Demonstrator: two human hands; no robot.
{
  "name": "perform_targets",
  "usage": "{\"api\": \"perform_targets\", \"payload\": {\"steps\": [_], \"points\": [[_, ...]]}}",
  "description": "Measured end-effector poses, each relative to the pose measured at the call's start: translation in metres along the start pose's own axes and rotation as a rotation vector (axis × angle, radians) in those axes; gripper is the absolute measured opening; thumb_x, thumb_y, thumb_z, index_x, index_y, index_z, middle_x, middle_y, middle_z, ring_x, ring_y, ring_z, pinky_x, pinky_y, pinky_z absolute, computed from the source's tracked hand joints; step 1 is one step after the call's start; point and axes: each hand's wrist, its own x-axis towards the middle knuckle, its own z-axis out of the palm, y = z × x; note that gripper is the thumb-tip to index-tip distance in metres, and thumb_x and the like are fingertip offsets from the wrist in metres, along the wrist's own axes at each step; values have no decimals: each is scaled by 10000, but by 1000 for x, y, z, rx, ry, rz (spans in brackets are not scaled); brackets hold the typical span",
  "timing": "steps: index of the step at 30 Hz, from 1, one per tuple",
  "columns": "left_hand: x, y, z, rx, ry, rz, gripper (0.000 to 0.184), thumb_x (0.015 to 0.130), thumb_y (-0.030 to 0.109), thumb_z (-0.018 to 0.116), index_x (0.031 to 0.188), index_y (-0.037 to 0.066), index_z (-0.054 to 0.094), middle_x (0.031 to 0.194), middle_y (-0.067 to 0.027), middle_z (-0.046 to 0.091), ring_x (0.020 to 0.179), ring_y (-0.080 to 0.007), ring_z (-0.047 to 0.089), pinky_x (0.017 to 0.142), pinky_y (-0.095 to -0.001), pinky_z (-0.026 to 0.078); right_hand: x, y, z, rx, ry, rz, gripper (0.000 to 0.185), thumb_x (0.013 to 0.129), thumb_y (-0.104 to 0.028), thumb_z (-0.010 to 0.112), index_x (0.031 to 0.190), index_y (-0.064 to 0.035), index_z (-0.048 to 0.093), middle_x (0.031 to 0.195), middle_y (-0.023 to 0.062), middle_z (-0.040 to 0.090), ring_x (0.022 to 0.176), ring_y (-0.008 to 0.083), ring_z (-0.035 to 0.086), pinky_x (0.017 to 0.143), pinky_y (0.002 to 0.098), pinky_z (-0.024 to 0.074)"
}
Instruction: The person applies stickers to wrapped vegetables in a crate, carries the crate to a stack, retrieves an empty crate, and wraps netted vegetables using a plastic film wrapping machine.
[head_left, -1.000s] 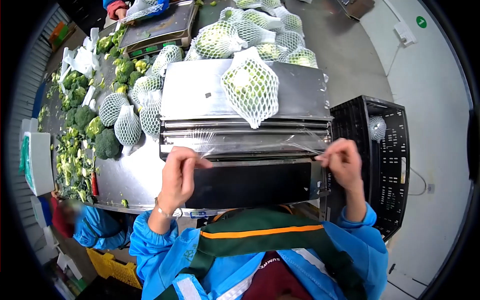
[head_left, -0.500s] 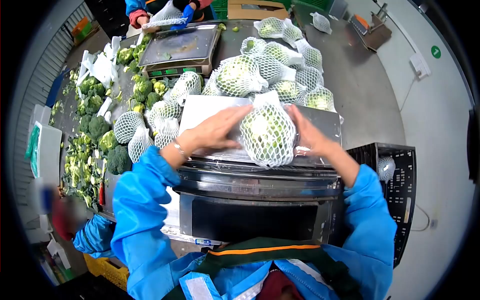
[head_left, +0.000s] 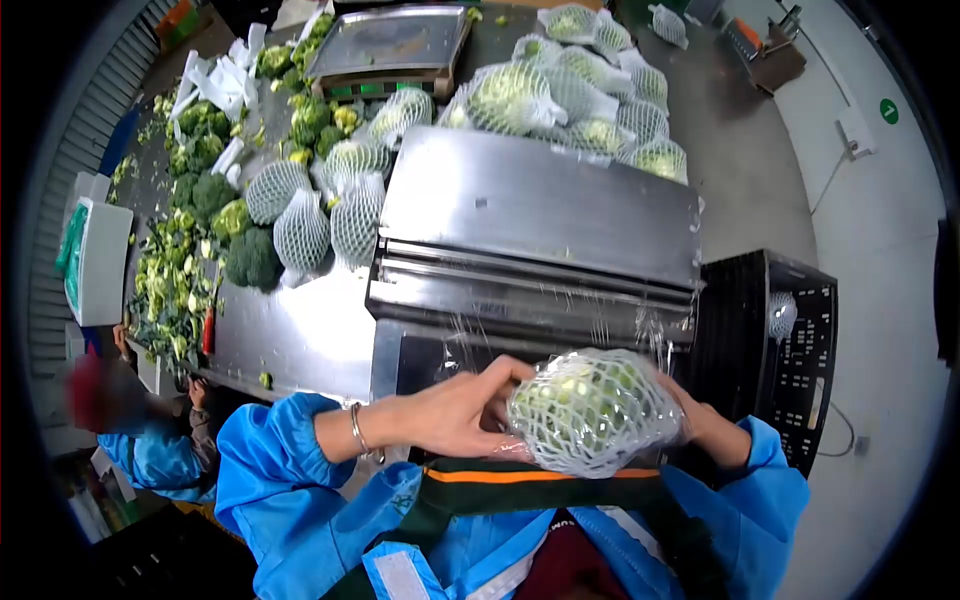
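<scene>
Vegetable (head_left: 590, 415), apparently film-wrapped, is held in both hands (head_left: 452, 412) at the tabletop (head_left: 285, 338) near edge; netted pile (head_left: 512, 98) is left beyond.

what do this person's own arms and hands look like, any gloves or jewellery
Both the left sleeve and right sleeve are bright blue, loose and wrinkled, ending short of the wrists. The left hand is ungloved, with a silver-coloured bracelet at its wrist. The right hand, partly hidden, shows no glove.

The netting (head_left: 597, 425) is white and diamond-patterned, the vegetable (head_left: 580, 393) pale green, the sleeves (head_left: 283, 445) blue, the crate (head_left: 735, 345) black.
</scene>
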Motion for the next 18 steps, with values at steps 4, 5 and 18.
{"api": "perform_targets", "payload": {"steps": [4,5,18], "points": [[-34,-50,28,-926,-90,-486,668,898,301,478,1378,-10,132,1254,-212,452,1137,-259,489,933,-330,420,-33,52,25,505,89,666,701,788,-423,550,1301,10,349,1240,245,457,1155,335,461,963,428,376],[-46,-73,36,-1028,-46,-341,630,903,281,475,1374,-4,169,1273,-207,438,1144,-262,484,937,-327,418,-46,79,29,669,93,554,673,788,-415,551,1277,18,387,1246,246,454,1159,345,458,963,435,374],[-45,-124,54,-1390,1050,-25,196,934,231,439,819,81,490,472,49,298,337,-49,253,297,-199,186,-41,74,87,1253,1024,15,348,952,-338,378,681,-126,431,458,-57,305,326,35,248,288,178,179]]}}
